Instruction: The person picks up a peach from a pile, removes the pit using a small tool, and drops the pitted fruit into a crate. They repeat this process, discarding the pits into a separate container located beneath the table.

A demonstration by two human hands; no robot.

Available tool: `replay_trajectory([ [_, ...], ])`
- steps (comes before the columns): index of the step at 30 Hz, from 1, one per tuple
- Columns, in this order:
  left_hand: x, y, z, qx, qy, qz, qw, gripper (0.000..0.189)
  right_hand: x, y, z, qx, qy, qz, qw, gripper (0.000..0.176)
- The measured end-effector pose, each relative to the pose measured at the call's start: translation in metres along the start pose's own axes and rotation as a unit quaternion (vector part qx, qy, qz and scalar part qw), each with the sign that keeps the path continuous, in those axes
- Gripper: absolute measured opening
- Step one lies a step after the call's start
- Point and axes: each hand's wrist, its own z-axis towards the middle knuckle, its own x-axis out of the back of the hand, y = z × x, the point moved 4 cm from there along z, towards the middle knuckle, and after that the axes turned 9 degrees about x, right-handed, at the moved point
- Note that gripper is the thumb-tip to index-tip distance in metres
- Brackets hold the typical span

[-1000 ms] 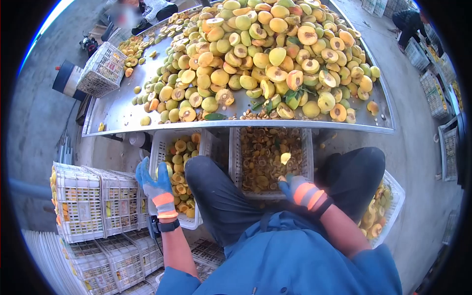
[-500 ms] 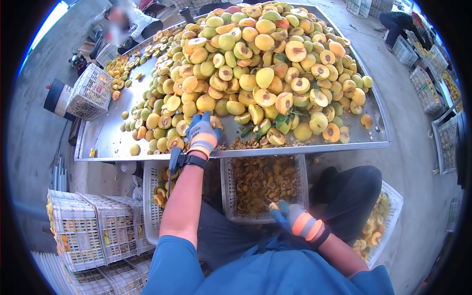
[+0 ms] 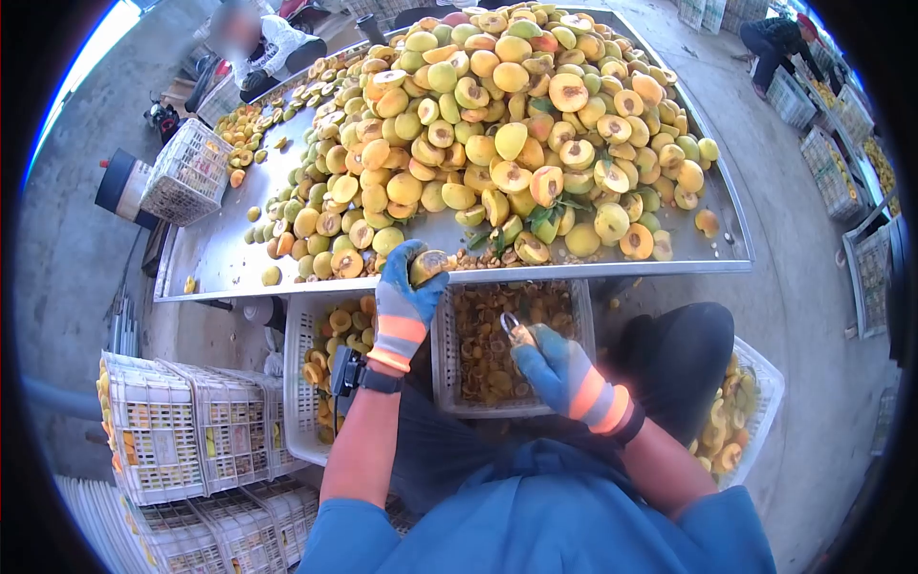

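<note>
My left hand (image 3: 406,297), in a grey and blue glove with an orange cuff, grips a halved yellow peach (image 3: 427,267), its cut face up, just off the table's front edge. My right hand (image 3: 557,368), gloved alike, is closed round the handle of a pitting tool with a curved metal loop (image 3: 508,322). It hovers above a crate (image 3: 443,368) of brownish fruit scraps between my legs. Behind both hands, a large heap of halved peaches (image 3: 512,143) covers much of the metal table (image 3: 669,270). Small brown pits lie near its front edge.
Crates with fruit stand beside my left leg (image 3: 299,402) and right leg (image 3: 768,407). Stacked crates (image 3: 191,430) are at the lower left, and another crate (image 3: 186,172) is beside the table. One person (image 3: 273,48) sits at the far left; another (image 3: 776,43) bends at the far right.
My left hand has come back from the heap towards me with a peach half. My right hand has risen over the scrap crate with the tool, its loop now pointing up.
</note>
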Motion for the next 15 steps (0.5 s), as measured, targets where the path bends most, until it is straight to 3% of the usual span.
replay_trajectory([
  [3, 0.005, 0.03, -0.04, -0.107, -0.013, 0.037, 0.993, 0.052, 0.001, -0.011, -0.002, 0.036, 0.005, -0.002, 0.999, 0.019],
  [6, 0.002, 0.041, -0.069, -0.073, -0.033, -0.026, 0.996, 0.051, 0.001, -0.016, -0.014, 0.019, -0.001, 0.004, 1.0, 0.02],
  [10, 0.004, 0.055, -0.092, -0.078, -0.081, 0.003, 0.994, 0.051, -0.004, -0.004, -0.034, -0.042, -0.021, 0.075, 0.996, 0.018],
  [12, 0.004, 0.059, -0.1, -0.037, -0.122, 0.01, 0.992, 0.047, 0.005, -0.019, -0.033, 0.04, -0.003, 0.002, 0.999, 0.018],
  [13, 0.004, 0.061, -0.104, -0.016, -0.154, -0.002, 0.988, 0.046, 0.009, -0.013, -0.034, 0.017, -0.011, -0.033, 0.999, 0.018],
  [15, 0.004, 0.064, -0.112, 0.003, -0.202, -0.009, 0.979, 0.047, 0.015, -0.008, -0.037, 0.084, -0.013, -0.045, 0.995, 0.019],
])
